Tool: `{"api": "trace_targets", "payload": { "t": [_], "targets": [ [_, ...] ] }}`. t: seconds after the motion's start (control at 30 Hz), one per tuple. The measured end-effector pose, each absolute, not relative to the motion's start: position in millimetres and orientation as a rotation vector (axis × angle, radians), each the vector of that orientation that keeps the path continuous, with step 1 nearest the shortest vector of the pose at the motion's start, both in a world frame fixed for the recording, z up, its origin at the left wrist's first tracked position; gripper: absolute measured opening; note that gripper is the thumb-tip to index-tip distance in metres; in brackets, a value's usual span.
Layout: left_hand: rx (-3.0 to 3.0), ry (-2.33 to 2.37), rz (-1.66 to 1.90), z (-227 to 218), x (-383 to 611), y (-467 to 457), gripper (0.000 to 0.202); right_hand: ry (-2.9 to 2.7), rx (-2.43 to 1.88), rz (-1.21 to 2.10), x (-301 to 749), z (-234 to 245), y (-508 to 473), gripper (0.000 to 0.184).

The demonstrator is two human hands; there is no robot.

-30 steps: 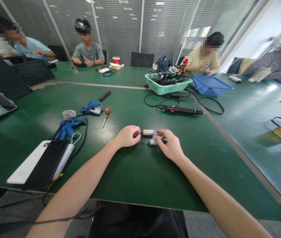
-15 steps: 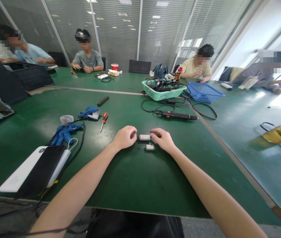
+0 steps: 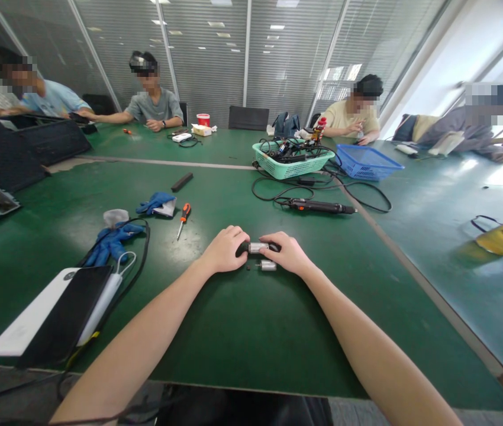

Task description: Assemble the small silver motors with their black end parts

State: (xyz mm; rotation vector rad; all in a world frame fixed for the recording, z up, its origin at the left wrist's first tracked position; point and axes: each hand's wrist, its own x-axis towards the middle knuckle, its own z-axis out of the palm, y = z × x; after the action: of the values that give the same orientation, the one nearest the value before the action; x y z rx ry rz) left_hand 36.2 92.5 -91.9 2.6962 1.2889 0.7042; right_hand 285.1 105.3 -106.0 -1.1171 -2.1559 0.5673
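Between my two hands lies a small silver cylindrical motor [image 3: 258, 248] close to the green tabletop. My left hand [image 3: 225, 251] is curled with fingers and thumb at the motor's left end. From the other side, my right hand [image 3: 290, 253] is closed on its right end, the thumb along the metal. Dark areas show inside both curled hands, and whether they are black parts or shadow I cannot tell. Just below lies a smaller silver motor [image 3: 268, 265] with a thin shaft pointing left. A tiny black piece [image 3: 248, 268] rests beside that shaft.
Left of my hands are an orange-handled screwdriver [image 3: 183, 220], blue gloves [image 3: 112, 244], a black phone [image 3: 65, 313] and a white power bank [image 3: 103, 305]. Beyond lie an electric screwdriver [image 3: 322, 207], a green basket [image 3: 293, 168] of cables and a blue basket [image 3: 367, 163]. Several people sit around.
Both hands have closed in on the larger motor, my right thumb now lying on it. Across the table, a person has stretched an arm out to the left.
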Motion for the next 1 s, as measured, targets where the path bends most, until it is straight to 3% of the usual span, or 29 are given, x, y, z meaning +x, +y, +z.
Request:
{"api": "trace_targets", "payload": {
  "t": [1.0],
  "targets": [
    [2.588, 1.390, 0.750, -95.1, 41.5, 116.0, 0.014, -2.112, -1.185, 0.437, 285.7, -113.5, 114.6, 0.028]
  ]
}}
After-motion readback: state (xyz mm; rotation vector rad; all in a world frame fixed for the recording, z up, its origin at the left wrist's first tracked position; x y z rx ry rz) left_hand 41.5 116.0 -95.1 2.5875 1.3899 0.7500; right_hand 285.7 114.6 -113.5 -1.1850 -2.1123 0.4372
